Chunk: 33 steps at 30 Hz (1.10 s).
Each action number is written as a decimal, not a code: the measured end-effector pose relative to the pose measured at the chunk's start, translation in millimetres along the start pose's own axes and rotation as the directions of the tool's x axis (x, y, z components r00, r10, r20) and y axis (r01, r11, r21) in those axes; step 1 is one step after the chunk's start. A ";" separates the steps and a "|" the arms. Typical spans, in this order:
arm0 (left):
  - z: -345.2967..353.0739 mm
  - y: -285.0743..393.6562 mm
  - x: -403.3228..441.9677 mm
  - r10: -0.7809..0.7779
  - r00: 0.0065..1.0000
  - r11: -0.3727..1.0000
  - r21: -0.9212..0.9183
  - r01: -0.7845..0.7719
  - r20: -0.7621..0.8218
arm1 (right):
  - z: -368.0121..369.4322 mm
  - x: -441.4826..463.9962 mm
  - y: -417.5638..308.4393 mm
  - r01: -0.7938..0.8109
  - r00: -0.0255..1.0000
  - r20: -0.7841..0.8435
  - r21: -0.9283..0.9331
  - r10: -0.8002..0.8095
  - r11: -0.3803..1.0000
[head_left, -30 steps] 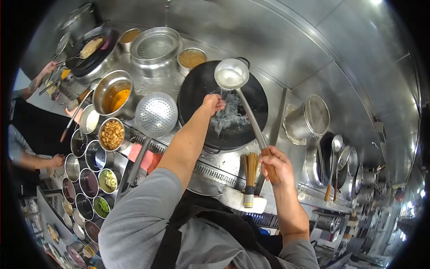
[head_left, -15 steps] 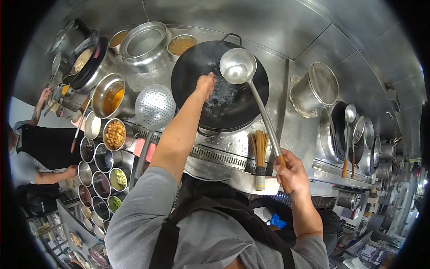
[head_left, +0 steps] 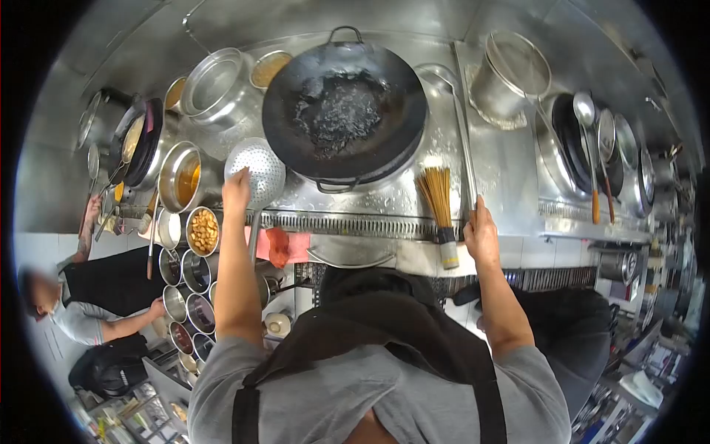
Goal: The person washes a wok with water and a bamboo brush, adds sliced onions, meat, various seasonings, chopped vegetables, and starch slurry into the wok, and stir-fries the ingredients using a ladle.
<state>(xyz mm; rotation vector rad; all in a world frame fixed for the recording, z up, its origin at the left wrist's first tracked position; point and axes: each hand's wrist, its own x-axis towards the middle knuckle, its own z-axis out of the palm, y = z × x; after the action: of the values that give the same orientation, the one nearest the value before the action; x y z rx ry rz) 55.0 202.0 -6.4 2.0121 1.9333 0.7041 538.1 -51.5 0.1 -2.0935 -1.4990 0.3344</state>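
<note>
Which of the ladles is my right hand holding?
The ladle just right of the wok: your right hand grips its handle. The orange-handled ladle among the pans farther right is untouched.

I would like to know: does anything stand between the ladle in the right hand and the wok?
Nothing visible does. The ladle has its bowl just right of the wok; only the wok's own rim would probably need clearing. The brush is on the near side, left of the ladle's handle, off that path.
</note>
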 end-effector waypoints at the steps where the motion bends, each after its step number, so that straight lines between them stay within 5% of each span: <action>1: 9.5 -35.3 -24.6 -0.032 0.994 0.989 0.149 0.016 0.109 | 2.7 -9.2 9.5 -0.053 0.999 -0.009 0.022 0.053 0.998; 3: 17.8 -79.1 -79.3 -0.018 0.898 0.842 0.491 -0.223 0.439 | 7.7 -34.3 25.4 -0.134 0.991 0.008 -0.001 0.134 0.991; 5: 10.6 -61.1 -119.5 -0.351 0.866 0.914 0.330 0.235 0.356 | 14.0 -54.7 40.0 -0.192 0.978 0.084 -0.007 0.192 0.981; 10: 34.3 -96.0 -144.9 -0.290 0.909 0.919 0.353 0.177 0.299 | 34.9 -87.5 69.4 -0.304 0.932 0.151 -0.163 0.328 0.939; 12: 33.4 -83.7 -135.2 -0.479 0.765 0.867 0.367 0.337 0.430 | 41.9 -93.6 80.3 -0.286 0.949 0.085 -0.184 0.305 0.940; 14: 70.9 -159.7 -140.3 -0.425 0.834 0.890 0.329 0.315 0.352 | 43.2 -91.9 79.3 -0.178 0.981 -0.091 -0.090 0.170 0.980; 16: 50.8 -98.3 -149.6 -0.609 0.588 0.661 -0.069 0.747 0.532 | 39.9 -89.1 62.6 -0.221 0.966 -0.151 -0.052 0.211 0.974; 17: 43.2 -88.3 -154.4 -0.443 0.628 0.666 -0.234 0.708 0.639 | 38.9 -83.1 49.8 -0.245 0.955 -0.171 0.008 0.242 0.970; 18: 78.7 -166.2 -137.6 -0.418 0.628 0.754 -0.135 0.643 0.656 | 55.8 -83.4 53.4 -0.189 0.956 -0.225 0.013 0.187 0.982; 19: 75.1 -148.0 -137.5 -0.449 0.629 0.759 -0.101 0.643 0.635 | 72.3 -84.1 57.1 -0.133 0.952 -0.277 0.012 0.131 0.991; 20: 89.1 -181.1 -130.7 -0.320 0.689 0.810 -0.190 0.555 0.650 | 69.5 -83.1 41.5 -0.118 0.937 -0.326 0.038 0.124 0.992; 24: 74.0 -136.4 -122.7 -0.358 0.642 0.892 0.044 0.450 0.679 | 95.8 -99.1 23.6 -0.262 0.936 -0.234 0.043 0.264 0.964; 27: 81.3 -144.8 -112.5 -0.206 0.635 0.878 -0.147 0.456 0.744 | 102.6 -105.6 25.2 -0.279 0.931 -0.234 0.039 0.280 0.959; 29: 83.3 -144.8 -104.0 -0.205 0.661 0.963 0.027 0.269 0.722 | 100.6 -110.4 24.7 -0.278 0.923 -0.269 0.032 0.276 0.960; 30: 78.9 -113.0 -115.8 -0.300 0.748 0.954 0.189 0.234 0.591 | 99.2 -109.0 23.1 -0.282 0.929 -0.248 0.012 0.276 0.959; 33: 76.9 -113.7 -101.8 -0.271 0.624 0.946 0.084 0.312 0.733 | 105.1 -106.0 24.9 -0.306 0.928 -0.233 -0.031 0.291 0.952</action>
<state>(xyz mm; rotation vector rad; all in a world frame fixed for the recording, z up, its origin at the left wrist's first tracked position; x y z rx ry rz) -3.0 121.2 -145.4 1.5144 1.6193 -0.1593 469.0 -126.5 -111.7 -2.3287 -1.0742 0.1494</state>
